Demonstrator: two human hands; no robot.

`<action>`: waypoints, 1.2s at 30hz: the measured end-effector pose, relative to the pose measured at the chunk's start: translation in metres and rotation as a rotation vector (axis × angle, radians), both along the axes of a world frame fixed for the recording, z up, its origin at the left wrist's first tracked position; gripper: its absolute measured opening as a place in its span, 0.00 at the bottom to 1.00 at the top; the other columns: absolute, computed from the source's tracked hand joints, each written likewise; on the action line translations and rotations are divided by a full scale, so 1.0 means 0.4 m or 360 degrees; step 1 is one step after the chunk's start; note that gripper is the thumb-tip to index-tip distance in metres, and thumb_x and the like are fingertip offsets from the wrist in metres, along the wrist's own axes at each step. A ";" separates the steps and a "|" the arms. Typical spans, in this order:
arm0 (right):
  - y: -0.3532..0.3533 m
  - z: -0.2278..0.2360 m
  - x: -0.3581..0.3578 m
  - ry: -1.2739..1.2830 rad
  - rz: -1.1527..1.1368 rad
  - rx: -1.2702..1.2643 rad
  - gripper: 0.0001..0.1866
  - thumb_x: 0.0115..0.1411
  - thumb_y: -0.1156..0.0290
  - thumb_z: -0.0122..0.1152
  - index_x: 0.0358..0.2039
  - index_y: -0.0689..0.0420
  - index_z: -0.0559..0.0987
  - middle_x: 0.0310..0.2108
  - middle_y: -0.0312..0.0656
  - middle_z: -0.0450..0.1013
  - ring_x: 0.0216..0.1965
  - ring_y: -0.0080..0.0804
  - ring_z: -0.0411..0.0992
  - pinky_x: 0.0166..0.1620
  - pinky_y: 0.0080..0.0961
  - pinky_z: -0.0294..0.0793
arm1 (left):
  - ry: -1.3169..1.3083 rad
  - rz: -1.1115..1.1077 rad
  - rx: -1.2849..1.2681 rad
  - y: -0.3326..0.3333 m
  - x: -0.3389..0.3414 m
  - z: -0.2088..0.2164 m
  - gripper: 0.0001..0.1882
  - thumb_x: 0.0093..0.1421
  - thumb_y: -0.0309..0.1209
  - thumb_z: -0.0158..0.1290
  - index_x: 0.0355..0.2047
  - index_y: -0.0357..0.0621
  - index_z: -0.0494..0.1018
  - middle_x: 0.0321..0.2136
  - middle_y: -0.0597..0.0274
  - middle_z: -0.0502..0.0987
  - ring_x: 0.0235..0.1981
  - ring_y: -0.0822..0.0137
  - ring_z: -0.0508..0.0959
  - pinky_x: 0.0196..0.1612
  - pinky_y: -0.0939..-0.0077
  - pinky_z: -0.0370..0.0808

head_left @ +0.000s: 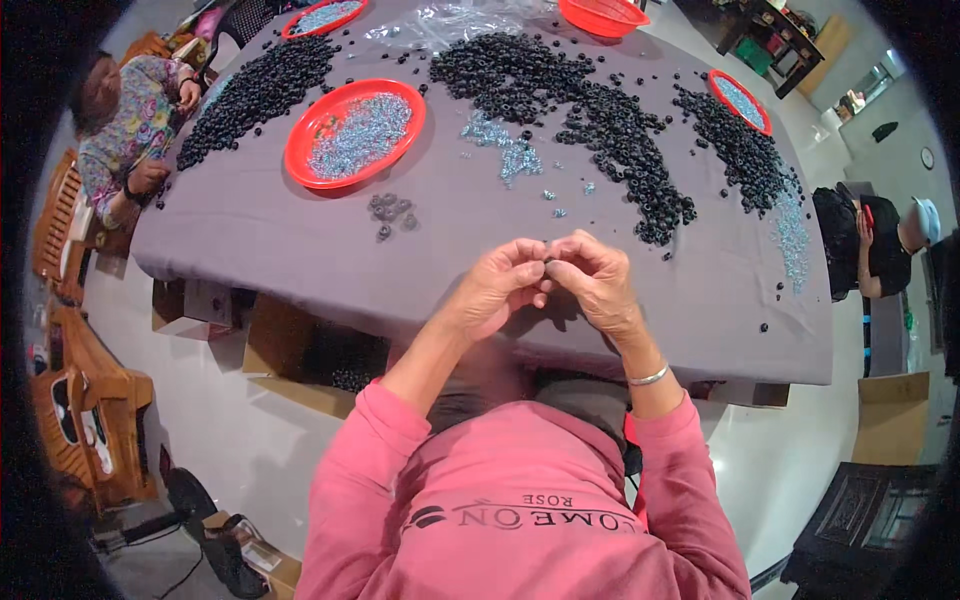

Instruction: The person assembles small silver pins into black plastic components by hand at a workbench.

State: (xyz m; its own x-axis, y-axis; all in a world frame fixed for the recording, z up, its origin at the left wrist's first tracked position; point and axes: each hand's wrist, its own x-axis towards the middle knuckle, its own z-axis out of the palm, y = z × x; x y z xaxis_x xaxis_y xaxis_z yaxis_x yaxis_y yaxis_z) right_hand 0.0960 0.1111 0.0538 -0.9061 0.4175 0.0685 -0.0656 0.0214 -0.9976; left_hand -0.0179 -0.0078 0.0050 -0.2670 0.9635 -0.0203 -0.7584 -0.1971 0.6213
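My left hand [497,288] and my right hand [602,288] meet over the near part of the table, thumbs and fingertips pinched together. Between them is a small dark piece [549,261], mostly hidden by the fingers. It resembles the black ring-shaped pieces [625,140] heaped beyond my hands. A red oval tray [298,160] farther left holds many tiny pale-blue shiny pieces [362,138]. Several greyish rings [391,212] lie in a small group in front of that tray. Loose pale-blue pieces [518,158] are scattered just beyond my hands.
A grey cloth covers the table [270,235]. More black heaps [262,95] and red trays [738,100] line the far and right sides, with a clear plastic bag [440,28] at the back. One person [135,125] sits at the left, another [885,235] at the right. Cardboard boxes [290,350] stand underneath.
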 end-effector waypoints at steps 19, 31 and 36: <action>0.218 -0.030 0.014 -0.0337 -0.0880 0.1350 0.06 0.49 0.74 0.56 0.28 0.62 0.77 0.17 0.41 0.69 0.20 0.24 0.66 0.26 0.22 0.67 | -0.0086 0.0363 -0.0108 -0.031 -0.034 -0.003 0.09 0.58 0.23 0.51 0.40 0.41 0.72 0.34 0.66 0.74 0.33 0.73 0.75 0.34 0.81 0.74; 0.296 -0.034 -0.227 -0.0269 -0.0322 0.1667 0.09 0.52 0.70 0.55 0.30 0.60 0.78 0.27 0.48 0.75 0.29 0.41 0.74 0.34 0.30 0.72 | -0.0009 0.0331 -0.0059 -0.024 -0.014 0.003 0.08 0.60 0.24 0.48 0.40 0.39 0.71 0.31 0.63 0.73 0.31 0.74 0.72 0.31 0.83 0.72; 0.260 -0.033 -0.289 -0.0653 -0.0328 0.2132 0.09 0.49 0.70 0.53 0.25 0.60 0.78 0.29 0.52 0.74 0.33 0.48 0.74 0.38 0.39 0.73 | 0.0009 0.0344 -0.0088 -0.026 -0.020 0.007 0.08 0.60 0.25 0.48 0.40 0.38 0.72 0.30 0.63 0.73 0.30 0.74 0.72 0.32 0.83 0.72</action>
State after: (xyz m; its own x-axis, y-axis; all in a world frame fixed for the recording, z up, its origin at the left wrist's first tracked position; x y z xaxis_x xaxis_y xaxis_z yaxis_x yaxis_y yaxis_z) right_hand -0.0198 0.2152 0.0405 -0.8899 0.3727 0.2629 0.3401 0.9263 -0.1622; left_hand -0.0257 -0.0182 0.0079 -0.4674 0.8813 -0.0693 -0.6986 -0.3201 0.6399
